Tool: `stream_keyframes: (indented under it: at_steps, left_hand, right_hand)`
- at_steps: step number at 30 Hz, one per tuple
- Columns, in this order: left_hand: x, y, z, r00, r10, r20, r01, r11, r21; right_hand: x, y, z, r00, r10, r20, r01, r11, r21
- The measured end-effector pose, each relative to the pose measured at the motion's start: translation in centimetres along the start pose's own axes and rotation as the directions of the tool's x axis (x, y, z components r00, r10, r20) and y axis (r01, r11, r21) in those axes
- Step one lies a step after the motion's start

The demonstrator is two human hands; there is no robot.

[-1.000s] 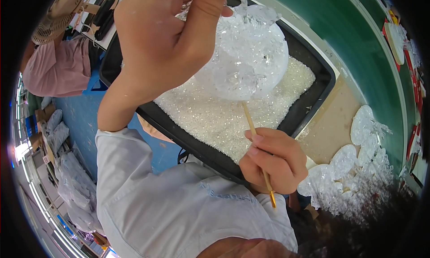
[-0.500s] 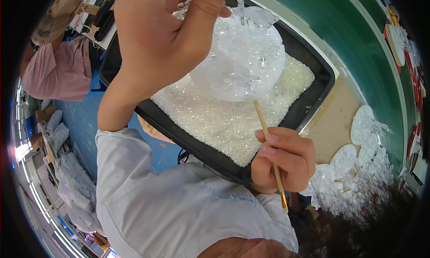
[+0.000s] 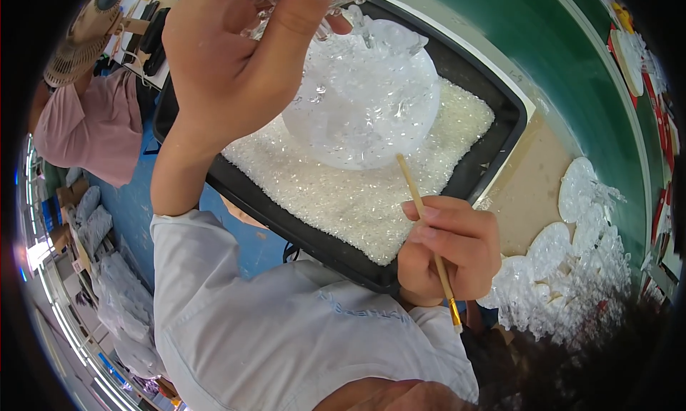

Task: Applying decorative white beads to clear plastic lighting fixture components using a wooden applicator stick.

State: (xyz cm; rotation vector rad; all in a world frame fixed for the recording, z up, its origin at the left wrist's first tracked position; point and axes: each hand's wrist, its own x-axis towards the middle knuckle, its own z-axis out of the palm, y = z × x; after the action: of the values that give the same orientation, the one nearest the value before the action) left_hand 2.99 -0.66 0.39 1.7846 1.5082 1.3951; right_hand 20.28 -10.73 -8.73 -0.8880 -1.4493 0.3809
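Note:
My left hand [image 3: 236,68] is closed around clear, branching plastic-like pieces [image 3: 275,4] at the upper edge. A round, frosted white disc [image 3: 364,118] with clear shapes on its face hangs just below these fingers; it seems joined to what they grip, though the join is hidden. Below and around the disc lie glittering, clear-white granules [image 3: 314,204] in a black tray [image 3: 493,147]. Between the fingers of my right hand [image 3: 457,250] is a thin wooden paintbrush [image 3: 439,264], its gold ferrule and pale bristles pointing down toward me, its handle end close to the disc's lower edge.
At the right, several similar clear-white discs [image 3: 550,250] with spiky pieces are heaped beside a tan board [image 3: 536,189]. A green surface [image 3: 500,25] curves along the far right. A fan [image 3: 86,32] and a person in pink [image 3: 93,125] are at the upper left.
My left hand has moved a little left, and the disc has shifted left and slightly down with it. The right hand keeps its hold on the paintbrush, almost still.

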Motion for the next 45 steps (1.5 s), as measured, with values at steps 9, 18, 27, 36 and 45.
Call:
stream_keyframes:
  at_steps: [9, 18, 27, 36, 45]
  left_hand:
    - [1.3, -3.4, -1.2, 0.966, 0.241, 0.095, -0.219, 0.955, -0.198]
    - [3.2, -5.7, -2.9, 0.739, 0.583, 0.339, -0.509, 0.812, -0.286]
    - [3.6, -5.8, -3.1, 0.619, 0.671, 0.408, -0.527, 0.74, -0.418]
    - [4.6, -5.2, -4.1, 0.43, 0.746, 0.509, -0.545, 0.664, -0.512]
    - [4.6, -3.9, -3.6, 0.346, 0.793, 0.501, -0.6, 0.598, -0.532]
  right_hand:
    - [0.2, -0.2, -0.3, 1.0, 0.003, 0.018, -0.003, 1.0, 0.029]
    - [-0.2, 0.2, -1.2, 0.994, 0.013, 0.107, -0.029, 0.988, 0.151]
    - [0.1, 0.1, -1.0, 0.996, 0.038, 0.085, -0.046, 0.994, 0.099]
    - [0.0, -0.2, -1.0, 0.998, 0.041, 0.052, -0.045, 0.996, 0.079]
    - [0.5, -0.5, -0.9, 0.997, 0.042, 0.068, -0.045, 0.999, 0.029]
